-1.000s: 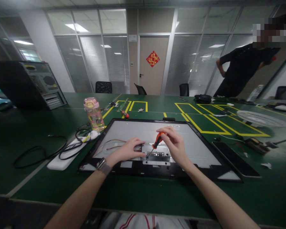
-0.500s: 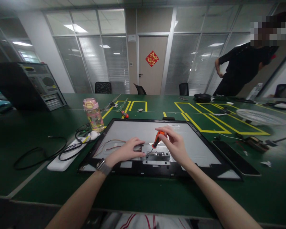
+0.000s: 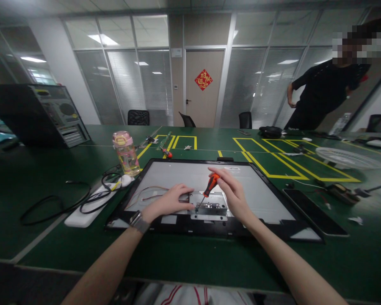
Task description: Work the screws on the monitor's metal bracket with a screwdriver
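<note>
Green table [image 3: 190, 258] spanned lower frame, door [image 3: 201, 108] upper centre. Panel [image 3: 263, 197] lay centre, tabletop strip below its near edge. Right hand [image 3: 234, 192] pinched screwdriver [image 3: 212, 185] over bracket [image 3: 216, 199]; left hand [image 3: 169, 202] half-curled at bracket's left side, grip unclear.

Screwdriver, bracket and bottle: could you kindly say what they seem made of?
Screwdriver: orange-and-black handle, probably plastic; thin shaft, likely metal. Bracket: apparently metal, with a silvery sheen and bright highlights. Bottle: see-through body, clear plastic or possibly glass; opaque pink lid, likely plastic.
</note>
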A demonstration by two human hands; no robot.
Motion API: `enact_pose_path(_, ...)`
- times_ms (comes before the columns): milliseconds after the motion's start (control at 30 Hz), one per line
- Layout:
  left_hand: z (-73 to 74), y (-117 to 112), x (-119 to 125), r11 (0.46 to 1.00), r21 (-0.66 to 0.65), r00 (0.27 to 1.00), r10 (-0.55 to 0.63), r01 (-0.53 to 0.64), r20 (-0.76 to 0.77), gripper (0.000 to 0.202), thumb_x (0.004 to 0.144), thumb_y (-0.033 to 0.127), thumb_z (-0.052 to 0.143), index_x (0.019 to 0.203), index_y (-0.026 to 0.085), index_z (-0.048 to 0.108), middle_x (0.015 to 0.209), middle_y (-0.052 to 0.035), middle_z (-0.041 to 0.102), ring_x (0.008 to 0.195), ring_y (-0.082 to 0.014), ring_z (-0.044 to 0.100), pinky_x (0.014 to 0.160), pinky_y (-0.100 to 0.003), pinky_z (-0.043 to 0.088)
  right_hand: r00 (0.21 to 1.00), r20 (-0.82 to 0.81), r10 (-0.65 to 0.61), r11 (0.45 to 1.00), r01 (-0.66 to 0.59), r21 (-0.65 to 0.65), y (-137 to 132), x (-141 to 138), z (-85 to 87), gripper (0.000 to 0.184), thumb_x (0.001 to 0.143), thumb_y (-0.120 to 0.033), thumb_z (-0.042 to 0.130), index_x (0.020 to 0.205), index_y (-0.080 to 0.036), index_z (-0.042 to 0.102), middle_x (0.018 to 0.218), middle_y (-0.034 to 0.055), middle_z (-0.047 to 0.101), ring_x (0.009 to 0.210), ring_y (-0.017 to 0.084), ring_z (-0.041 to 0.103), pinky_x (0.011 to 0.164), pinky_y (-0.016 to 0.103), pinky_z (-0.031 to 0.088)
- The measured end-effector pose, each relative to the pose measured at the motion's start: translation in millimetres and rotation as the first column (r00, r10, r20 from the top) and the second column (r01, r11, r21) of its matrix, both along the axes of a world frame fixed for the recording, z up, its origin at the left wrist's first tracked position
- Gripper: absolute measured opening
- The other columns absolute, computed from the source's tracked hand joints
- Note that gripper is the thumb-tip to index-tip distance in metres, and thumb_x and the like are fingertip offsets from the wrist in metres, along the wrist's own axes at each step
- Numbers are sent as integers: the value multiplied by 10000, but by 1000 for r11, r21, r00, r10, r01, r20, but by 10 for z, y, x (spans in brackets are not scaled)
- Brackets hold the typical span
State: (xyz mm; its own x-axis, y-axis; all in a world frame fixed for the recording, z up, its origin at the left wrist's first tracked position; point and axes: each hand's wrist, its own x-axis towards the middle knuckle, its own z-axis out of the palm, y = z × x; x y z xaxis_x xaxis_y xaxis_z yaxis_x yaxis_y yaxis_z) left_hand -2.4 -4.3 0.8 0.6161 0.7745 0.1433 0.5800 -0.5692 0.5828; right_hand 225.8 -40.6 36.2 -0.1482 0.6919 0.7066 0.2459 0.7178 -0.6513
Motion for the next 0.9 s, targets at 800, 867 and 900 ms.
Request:
enact_pose_path(800,-30,19,-1,1000,11,1000,-13,13,15,584,786,505,634,1285,227,517,1146,-72,528,1076,-231,515,962,-309,381,953,-280,116,970,-169,-176,85,7,-39,125,834,-325,603,894,-272,700,934,23,647,864,183,587,780,328,451)
enact_pose_path(867,-20,13,2,1000,8,1000,-14,14,18,580,786,505,633,1284,229,518,1143,-71,529,1071,-231,518,957,-309,384,933,-335,134,957,-209,-201,111,14,-70,110,798,-317,651,886,-280,706,902,10,634,802,167,580,751,319,452)
enact_pose_path(900,-16,10,3,1000,7,1000,-12,11,18,580,785,504,635,1282,230,520,1143,-70,528,1072,-231,518,958,-310,384,924,-355,140,949,-228,-219,118,15,-79,129,796,-316,655,911,-284,704,890,8,636,781,161,579,748,319,452)
